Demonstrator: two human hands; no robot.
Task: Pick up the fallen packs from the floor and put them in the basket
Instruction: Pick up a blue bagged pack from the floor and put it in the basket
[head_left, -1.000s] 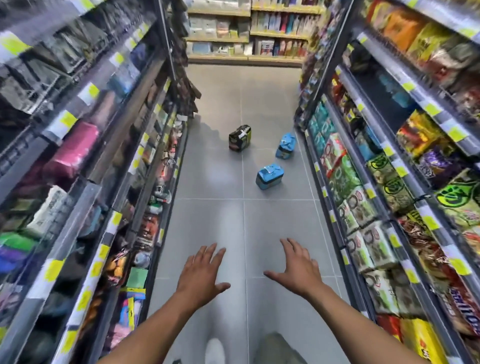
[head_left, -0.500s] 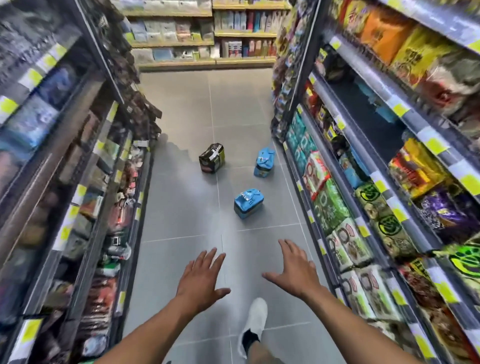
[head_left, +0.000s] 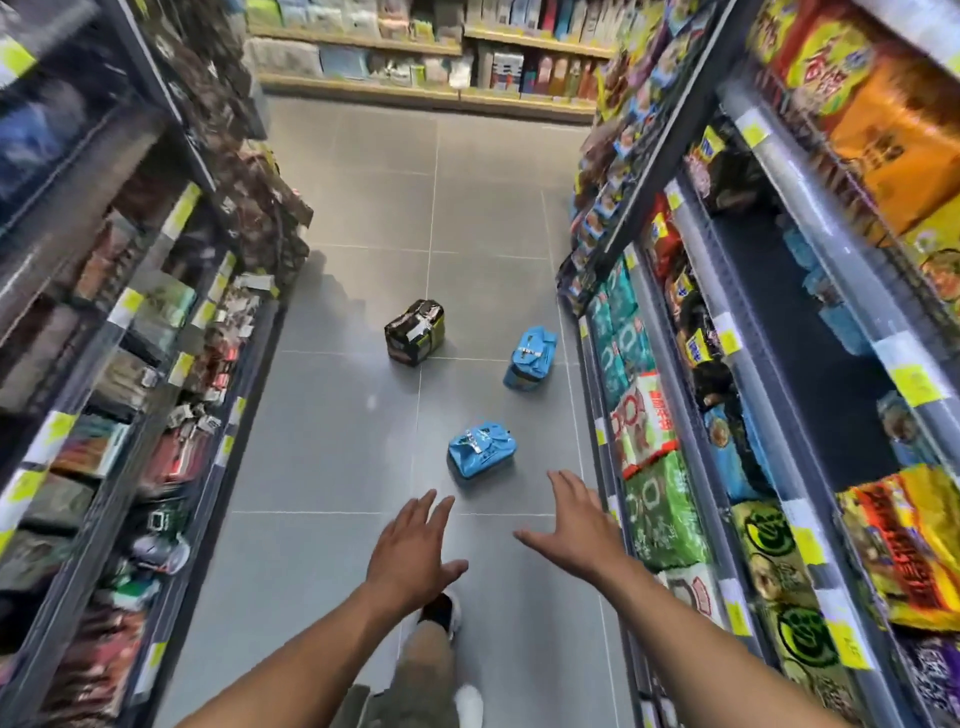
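Both spread wide and empty, left hand (head_left: 410, 551) and right hand (head_left: 576, 525) nearing near blue pack (head_left: 482, 449); slippery wrapper, likely to slide away.

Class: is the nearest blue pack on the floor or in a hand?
On the floor: the nearest blue pack lies on grey tiles beyond both empty hands.

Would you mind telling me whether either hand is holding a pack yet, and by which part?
Nothing is held. The left hand and right hand are open and empty, short of the nearest blue pack.
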